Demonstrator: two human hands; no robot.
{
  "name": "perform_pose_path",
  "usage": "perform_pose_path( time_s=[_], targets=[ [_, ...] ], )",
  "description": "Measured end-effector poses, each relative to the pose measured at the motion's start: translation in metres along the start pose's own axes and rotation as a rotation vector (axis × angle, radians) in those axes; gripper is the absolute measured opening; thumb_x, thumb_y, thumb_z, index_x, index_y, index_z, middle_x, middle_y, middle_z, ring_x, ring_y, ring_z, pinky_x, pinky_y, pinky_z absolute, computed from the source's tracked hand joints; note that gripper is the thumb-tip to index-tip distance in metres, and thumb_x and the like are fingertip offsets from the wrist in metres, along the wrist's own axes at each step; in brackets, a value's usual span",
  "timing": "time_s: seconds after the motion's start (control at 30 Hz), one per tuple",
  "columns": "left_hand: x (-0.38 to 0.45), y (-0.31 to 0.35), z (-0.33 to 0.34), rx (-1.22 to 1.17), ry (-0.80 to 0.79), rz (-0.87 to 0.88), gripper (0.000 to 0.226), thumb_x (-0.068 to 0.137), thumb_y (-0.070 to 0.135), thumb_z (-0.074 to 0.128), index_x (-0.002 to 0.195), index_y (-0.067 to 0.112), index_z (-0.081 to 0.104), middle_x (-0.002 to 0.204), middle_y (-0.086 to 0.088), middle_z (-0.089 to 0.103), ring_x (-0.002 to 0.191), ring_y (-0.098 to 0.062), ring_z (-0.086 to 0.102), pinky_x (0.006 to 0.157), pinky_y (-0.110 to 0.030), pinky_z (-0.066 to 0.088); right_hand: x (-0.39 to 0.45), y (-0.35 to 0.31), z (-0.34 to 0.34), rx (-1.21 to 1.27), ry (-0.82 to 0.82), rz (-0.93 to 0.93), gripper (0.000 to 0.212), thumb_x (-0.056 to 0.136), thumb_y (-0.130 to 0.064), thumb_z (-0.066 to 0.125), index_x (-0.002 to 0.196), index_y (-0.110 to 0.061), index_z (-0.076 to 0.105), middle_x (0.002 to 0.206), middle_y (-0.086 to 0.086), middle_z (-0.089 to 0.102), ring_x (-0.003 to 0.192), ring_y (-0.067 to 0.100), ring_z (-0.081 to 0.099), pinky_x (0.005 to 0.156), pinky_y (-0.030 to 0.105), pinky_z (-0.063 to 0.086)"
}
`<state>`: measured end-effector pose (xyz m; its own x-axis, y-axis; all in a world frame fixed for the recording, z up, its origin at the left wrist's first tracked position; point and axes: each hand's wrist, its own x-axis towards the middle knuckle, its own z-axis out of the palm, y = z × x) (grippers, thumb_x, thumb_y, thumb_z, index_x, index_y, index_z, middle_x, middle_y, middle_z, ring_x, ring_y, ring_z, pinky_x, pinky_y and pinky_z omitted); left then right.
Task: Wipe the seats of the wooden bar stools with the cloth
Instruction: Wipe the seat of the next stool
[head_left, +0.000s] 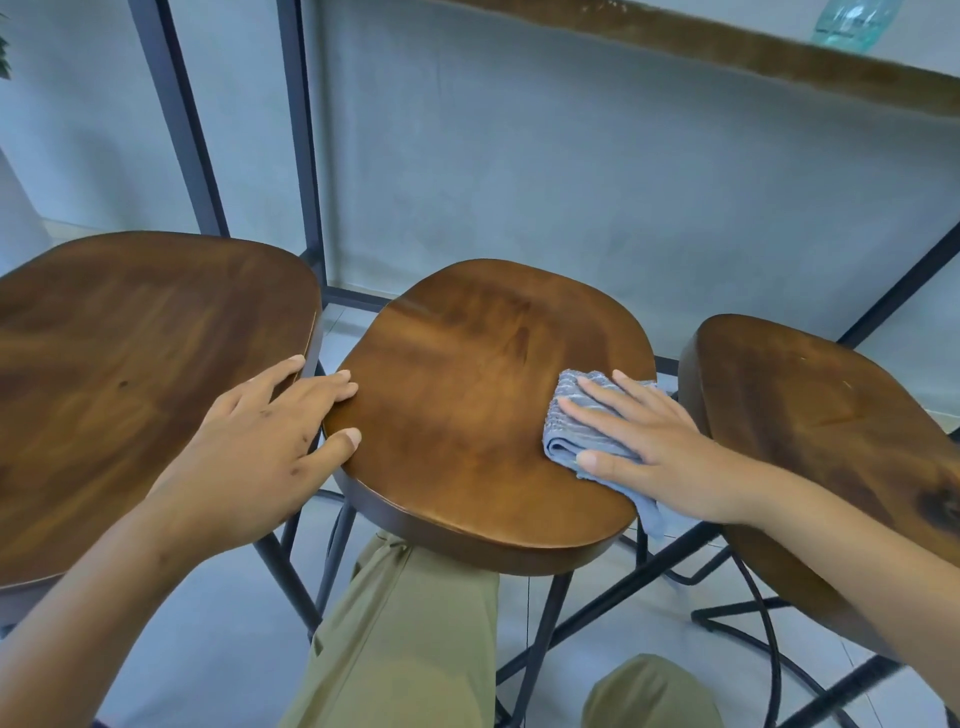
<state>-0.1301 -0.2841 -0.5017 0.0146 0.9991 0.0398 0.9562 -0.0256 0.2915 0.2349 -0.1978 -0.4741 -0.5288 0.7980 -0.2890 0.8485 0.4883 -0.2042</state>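
Cloth (582, 426): folded grey-blue pad, flat on the middle seat (483, 395) at its right edge, one tail spilling off the near-right rim.
Right hand (649, 447): fingers straight and spread, palm pressing the cloth down onto the middle seat; nothing curled round it, it's a flat press, not a grip.
Left hand (270, 436): on the opposite side of the middle seat, fingers loosely extended, fingertips and thumb touching the left rim; it looks to be bracing the stool, holding nothing.
Key relation: cloth sits at the far right of the middle seat, and the bare wood runs away leftward from it, toward the left hand. The seat's long axis runs left to right, so the open stroke is across, right to left.
Nearer hand: the right one, already on top of the cloth; the left is well apart from it, a whole seat-width away.
Left seat (130, 364): just beside the middle seat, partly under the left wrist.
Right seat (831, 415): just beside the middle seat, behind the right forearm.
Judgement: middle seat in hand now; whether the other two are done, I cannot tell.
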Motion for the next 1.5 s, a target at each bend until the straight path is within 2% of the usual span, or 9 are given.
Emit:
perform_pose_path(
  time_s=[0.33,0.57,0.7,0.83,0.97,1.07,1.3,1.43,1.5],
  targets=[
    [-0.001,0.004,-0.002,0.015,-0.023,-0.014,0.07,0.089,0.068,0.012,0.152,0.041,0.024,0.16,0.023,0.023,0.152,-0.01,0.003,0.123,-0.044,0.014,0.072,0.045,-0.044,-0.045,-0.078,0.169,0.086,0.078,-0.082,0.029,0.154,-0.052,-0.001,0.163,-0.018,-0.02,0.149,0.014,-0.025,0.12,0.046,-0.008],
    [0.0,0.002,0.001,0.031,-0.005,-0.018,0.069,0.089,0.07,0.007,0.151,0.044,0.021,0.159,0.025,0.022,0.151,-0.008,0.002,0.121,-0.039,0.011,0.122,0.075,-0.058,0.06,-0.013,0.288,0.085,0.089,-0.073,0.042,0.156,-0.045,-0.003,0.164,-0.009,-0.022,0.153,0.022,-0.015,0.123,0.044,0.001],
    [-0.003,0.004,-0.002,0.016,-0.002,-0.013,0.07,0.087,0.066,0.009,0.151,0.043,0.023,0.159,0.027,0.021,0.151,-0.006,0.001,0.121,-0.036,0.01,0.148,0.087,-0.059,0.221,0.099,0.347,0.089,0.093,-0.066,0.047,0.159,-0.031,0.0,0.165,0.005,0.004,0.151,0.029,0.013,0.121,0.043,0.017],
    [-0.004,0.008,-0.004,0.019,-0.006,-0.017,0.072,0.085,0.067,0.005,0.152,0.044,0.019,0.159,0.028,0.017,0.151,-0.006,-0.002,0.122,-0.035,0.007,0.164,0.089,-0.064,0.253,0.192,0.437,0.083,0.095,-0.065,0.043,0.155,-0.014,0.017,0.156,0.015,0.033,0.137,0.035,0.039,0.113,0.046,0.032],
    [-0.003,0.005,-0.001,0.024,0.017,0.001,0.072,0.087,0.066,0.002,0.153,0.043,0.017,0.159,0.029,0.015,0.15,-0.004,-0.006,0.122,-0.034,0.006,0.179,0.075,-0.075,-0.083,0.182,0.558,0.051,0.104,-0.037,0.047,0.146,-0.009,0.035,0.136,0.02,0.045,0.115,0.036,0.049,0.1,0.044,0.044],
    [-0.004,0.005,-0.001,0.041,0.03,0.029,0.08,0.082,0.066,-0.005,0.154,0.041,0.02,0.159,0.026,0.02,0.151,-0.007,-0.002,0.12,-0.032,0.005,0.194,0.07,-0.085,-0.196,0.216,0.601,0.047,0.101,-0.04,0.052,0.136,-0.01,0.042,0.132,0.017,0.051,0.117,0.037,0.052,0.095,0.044,0.047],
    [-0.005,0.005,-0.001,0.08,0.053,0.035,0.074,0.089,0.063,0.004,0.152,0.037,0.032,0.157,0.021,0.033,0.152,-0.013,0.014,0.114,-0.031,0.008,0.249,0.023,-0.096,-0.138,0.353,0.388,0.048,0.104,-0.05,0.037,0.123,-0.008,0.047,0.126,0.015,0.059,0.115,0.036,0.055,0.085,0.039,0.043],
    [-0.004,0.004,0.001,0.075,0.053,0.024,0.07,0.09,0.063,0.005,0.153,0.04,0.027,0.158,0.024,0.025,0.152,-0.01,0.007,0.114,-0.028,0.004,0.281,-0.015,-0.093,-0.019,0.321,0.193,0.039,0.105,-0.049,0.036,0.101,-0.012,0.044,0.103,0.01,0.054,0.093,0.029,0.05,0.078,0.035,0.037],
    [-0.004,0.003,0.0,0.117,0.045,0.018,0.065,0.094,0.062,0.011,0.15,0.039,0.035,0.155,0.024,0.033,0.15,-0.012,0.017,0.113,-0.03,0.009,0.294,-0.032,-0.089,0.024,0.295,0.116,0.04,0.104,-0.051,0.036,0.088,-0.016,0.044,0.091,0.002,0.052,0.088,0.026,0.047,0.075,0.034,0.034]
  ],
)
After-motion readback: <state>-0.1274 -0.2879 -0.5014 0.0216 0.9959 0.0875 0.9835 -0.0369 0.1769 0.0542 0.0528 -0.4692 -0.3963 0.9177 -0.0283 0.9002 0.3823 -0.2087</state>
